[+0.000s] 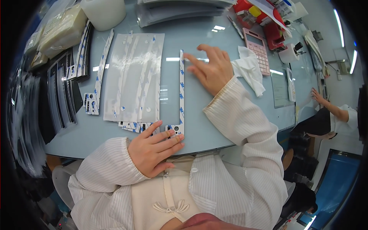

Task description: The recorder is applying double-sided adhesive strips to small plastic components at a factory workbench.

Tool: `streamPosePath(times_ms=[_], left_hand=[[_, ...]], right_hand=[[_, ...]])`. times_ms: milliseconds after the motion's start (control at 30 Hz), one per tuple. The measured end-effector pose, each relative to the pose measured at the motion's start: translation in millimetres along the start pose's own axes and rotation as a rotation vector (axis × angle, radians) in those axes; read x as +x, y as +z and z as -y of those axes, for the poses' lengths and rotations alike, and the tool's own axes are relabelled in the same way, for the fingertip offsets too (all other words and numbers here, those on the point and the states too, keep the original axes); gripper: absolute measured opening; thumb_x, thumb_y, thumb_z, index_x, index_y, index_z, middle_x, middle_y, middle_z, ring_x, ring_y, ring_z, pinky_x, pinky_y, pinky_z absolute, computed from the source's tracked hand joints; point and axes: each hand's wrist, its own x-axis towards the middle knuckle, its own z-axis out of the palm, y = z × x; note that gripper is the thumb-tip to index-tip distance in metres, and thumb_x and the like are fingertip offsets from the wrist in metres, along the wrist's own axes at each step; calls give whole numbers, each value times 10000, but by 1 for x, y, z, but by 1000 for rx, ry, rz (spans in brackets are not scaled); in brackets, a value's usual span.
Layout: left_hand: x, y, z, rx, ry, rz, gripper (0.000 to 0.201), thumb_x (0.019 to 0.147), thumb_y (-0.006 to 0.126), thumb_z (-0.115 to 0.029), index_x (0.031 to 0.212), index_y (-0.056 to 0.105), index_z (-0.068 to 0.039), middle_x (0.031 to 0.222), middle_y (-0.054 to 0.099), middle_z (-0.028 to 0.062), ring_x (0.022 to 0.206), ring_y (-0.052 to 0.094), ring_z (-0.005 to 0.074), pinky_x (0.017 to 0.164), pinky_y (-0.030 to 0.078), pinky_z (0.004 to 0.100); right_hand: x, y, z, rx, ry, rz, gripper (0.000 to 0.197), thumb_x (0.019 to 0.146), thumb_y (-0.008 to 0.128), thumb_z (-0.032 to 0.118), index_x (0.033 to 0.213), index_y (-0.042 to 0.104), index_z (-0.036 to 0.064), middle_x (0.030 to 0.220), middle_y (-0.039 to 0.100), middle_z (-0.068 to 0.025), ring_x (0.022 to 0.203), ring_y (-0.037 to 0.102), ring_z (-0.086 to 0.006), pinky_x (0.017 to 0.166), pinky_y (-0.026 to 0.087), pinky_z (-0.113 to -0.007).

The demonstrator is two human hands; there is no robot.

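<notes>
A narrow L-shaped adhesive strip [182,90], white with blue print and a short foot with holes, lies lengthwise on the glass table. My left hand [155,149] is spread at the near table edge, its fingertips resting on the strip's foot. Beside the strip's far end hovers my right hand [212,67], fingers parted and holding nothing; whether a fingertip touches the strip I cannot tell. Left of the strip, translucent plastic sleeves [134,76] lie stacked, with more printed strips under or inside them. Another L-shaped strip [100,73] lies farther left.
Dark strips [61,92] and clear film pieces [28,126] are piled at the left. A white roll [103,13] and a plastic stack [184,9] stand at the back. To the right are a crumpled tissue [249,71], a pink calculator [257,50] and another person's hand [318,96].
</notes>
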Motion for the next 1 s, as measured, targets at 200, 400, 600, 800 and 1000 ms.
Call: streamPosePath(times_ms=[200, 400, 600, 800, 1000], left_hand=[[-1, -1, 0, -15, -8, 15, 603, 858, 676, -387, 1350, 546, -64, 1415, 538, 93, 1275, 533, 280, 1173, 261, 538], [2, -2, -4, 37, -7, 27, 620, 855, 681, -398, 1355, 542, -59, 1429, 530, 95, 1290, 521, 287, 1166, 269, 532], [-2, 12, -10, 139, -30, -59, 605, 853, 681, -410, 1352, 564, -90, 1446, 523, 90, 1319, 500, 284, 1151, 283, 522], [-9, 12, -14, 188, -39, -18, 614, 862, 668, -420, 1369, 552, -93, 1464, 507, 95, 1340, 475, 292, 1149, 273, 527], [-11, 12, -21, 215, -42, -8, 633, 876, 667, -393, 1390, 520, -54, 1479, 484, 130, 1369, 436, 338, 1137, 273, 566]], right_hand=[[-5, -7, 10, -29, -101, 66, 405, 941, 540, 488, 1285, 662, 313, 1331, 543, -87, 1138, 545, -250, 1023, 372, -413], [13, 10, 1, -37, 54, 59, 402, 942, 571, 462, 1317, 638, 331, 1400, 504, -107, 1193, 522, -273, 1072, 336, -449], [-7, 7, 14, 62, 46, 6, 512, 871, 654, 449, 1335, 609, 235, 1444, 481, -137, 1267, 491, -306, 1081, 334, -492], [-63, -23, 59, 211, -263, 72, 611, 854, 653, 406, 1277, 581, -29, 1428, 515, -194, 1394, 429, -297, 1165, 278, -522], [-100, -37, 89, 402, -263, 0, 562, 886, 639, 394, 1201, 624, -71, 1362, 564, -218, 1361, 472, -309, 1164, 304, -527]])
